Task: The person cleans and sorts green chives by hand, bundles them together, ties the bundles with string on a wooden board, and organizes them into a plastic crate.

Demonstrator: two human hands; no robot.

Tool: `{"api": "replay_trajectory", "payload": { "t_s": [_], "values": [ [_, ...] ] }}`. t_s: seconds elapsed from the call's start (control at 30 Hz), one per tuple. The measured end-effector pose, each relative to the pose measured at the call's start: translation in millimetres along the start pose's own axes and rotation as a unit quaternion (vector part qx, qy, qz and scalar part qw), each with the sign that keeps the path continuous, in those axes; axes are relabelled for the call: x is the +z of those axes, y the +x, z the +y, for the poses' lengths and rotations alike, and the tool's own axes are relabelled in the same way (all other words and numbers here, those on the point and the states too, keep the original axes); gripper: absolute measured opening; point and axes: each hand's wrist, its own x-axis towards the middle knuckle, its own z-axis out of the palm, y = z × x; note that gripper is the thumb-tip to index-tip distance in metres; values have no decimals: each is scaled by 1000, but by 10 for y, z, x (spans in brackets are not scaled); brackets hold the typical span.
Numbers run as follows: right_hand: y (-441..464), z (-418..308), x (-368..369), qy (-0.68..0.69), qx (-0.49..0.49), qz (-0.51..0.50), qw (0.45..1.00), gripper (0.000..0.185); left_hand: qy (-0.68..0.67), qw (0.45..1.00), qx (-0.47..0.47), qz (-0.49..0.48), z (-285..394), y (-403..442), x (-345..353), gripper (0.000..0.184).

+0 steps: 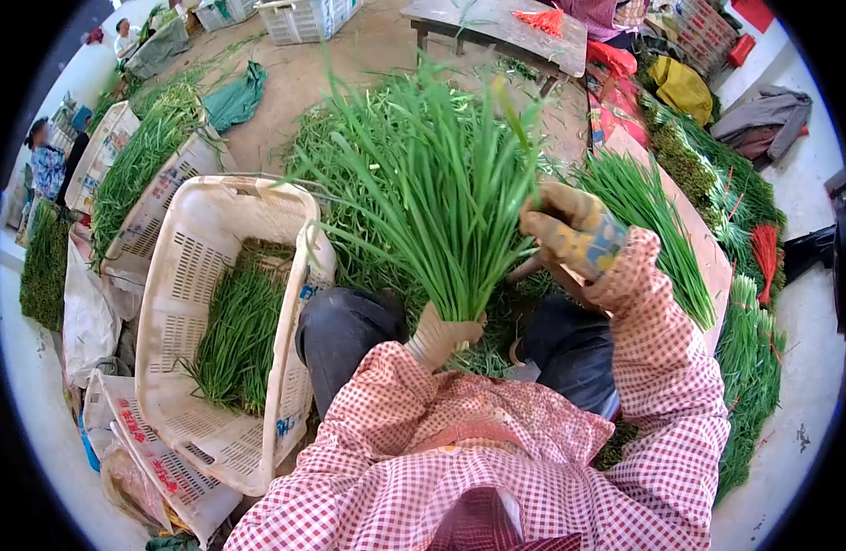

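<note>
Green and long-bladed, a bundle of garlic chives [446, 220] stands between the person's knees, its leaf tips fanning out away from the body. The left hand [446, 335], in a pale work glove, is wrapped around the lower stems and grips them firmly. Beside the leaves on the right, the right hand [579, 230] wears a glove patterned in yellow and blue; its fingers are bent toward the edge of the bundle, though I cannot tell whether they pinch any blades. Both arms are covered by red-and-white checked sleeves [666, 340], and dark trousers [349, 335] show at the knees.

Loose green trimmings [349, 138] are heaped on the floor just beyond the bundle. Left of the knees, a white plastic crate [170, 321] with slotted walls holds more chives [239, 340], lying low inside it. On the opposite side, cut chives [643, 230] lie along a flat board [694, 202], with tied bunches [749, 367] just beyond it and a clump of red ties [763, 262] near them. Farther off are a low table [492, 39] bearing red strands [542, 20], a yellow cloth [680, 89] and a grey jacket [758, 119].
</note>
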Motion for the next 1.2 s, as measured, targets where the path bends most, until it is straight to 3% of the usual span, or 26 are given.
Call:
{"api": "replay_trajectory", "payload": {
  "t_s": [0.13, 0.2, 0.23, 0.3, 0.33, 0.47, 0.5, 0.57, 0.63, 0.67, 0.7, 0.77, 0.8, 0.83, 0.9, 0.93, 0.97, 1.0, 1.07, 1.1, 1.13, 1.17, 1.2],
  "values": [
    [369, -180, 201, -122, -59, 20, 990, 19, -18, 999, -24, -34, -118, 10, -39, 55],
    [495, -199, 248, -194, -153, 43, 968, 36, -25, 999, -14, -44, -177, 7, -37, 57],
    [567, -215, 266, -197, -154, 45, 967, 36, -32, 998, -8, -51, -201, 3, -33, 59],
    [731, -262, 287, -289, -50, 11, 956, 54, -37, 997, -16, -69, -277, 28, -87, 63],
    [808, -295, 298, -317, -33, -7, 948, 53, -32, 996, -14, -84, -304, 46, -107, 63],
    [1446, 283, 230, -458, -90, -53, 883, 48, -46, 995, 9, -90, -298, 35, -69, 59],
    [1790, 637, 161, -336, -42, -19, 941, 41, -52, 995, 7, -83, -304, 29, -71, 59],
    [1873, 351, -103, -100, 49, 58, 992, 30, -62, 995, 11, -79, -371, 50, -112, 58],
    [1707, -129, -349, 118, -8, 276, 954, 24, -1, 998, -42, -45, -349, 76, -152, 53],
    [1528, -448, -443, 150, -16, 314, 937, 24, -74, 995, -52, -44, -193, 19, -74, 46],
    [1389, -567, -558, 125, -57, 329, 934, 26, -45, 998, -34, -17, -110, 1, -29, 40],
    [976, -688, -587, 99, -100, 376, 916, 27, -248, 966, -49, -48, -70, 39, -62, 41],
    [669, -736, -503, 101, -81, 352, 927, 28, -320, 945, -33, -57, -65, 63, -46, 44],
    [476, -270, -555, 80, -110, 262, 955, 25, -389, 919, -15, -66, -39, 79, -31, 47],
    [-25, 158, -295, -34, 67, 28, 997, 26, -443, 895, -25, -49, 26, 103, -14, 52],
    [-275, 369, -167, -113, 124, -103, 980, 26, -482, 873, -26, -70, -8, 146, -32, 53],
    [-505, 469, 6, -286, 92, -235, 924, 28, -516, 851, -31, -93, -38, 152, -47, 53],
    [-732, 566, 177, -429, 16, -350, 832, 30, -505, 859, -50, -59, -16, 132, -29, 54],
    [-765, 973, 293, -235, 96, -386, 887, 33, -501, 862, -45, -62, -68, 140, -11, 54],
    [-623, 733, 479, -183, 236, -303, 905, 36, -495, 865, -42, -68, -92, 130, 0, 54],
    [-593, 946, 490, -168, 84, -257, 948, 44, -471, 880, -50, -47, -84, 113, 16, 52],
    [-444, 659, 630, -44, 258, -140, 955, 57, -467, 881, -54, -49, -58, 95, 53, 52],
    [-315, 640, 726, -74, 272, -93, 955, 77, -404, 912, -72, 3, -24, 87, 103, 49]
  ]
}}
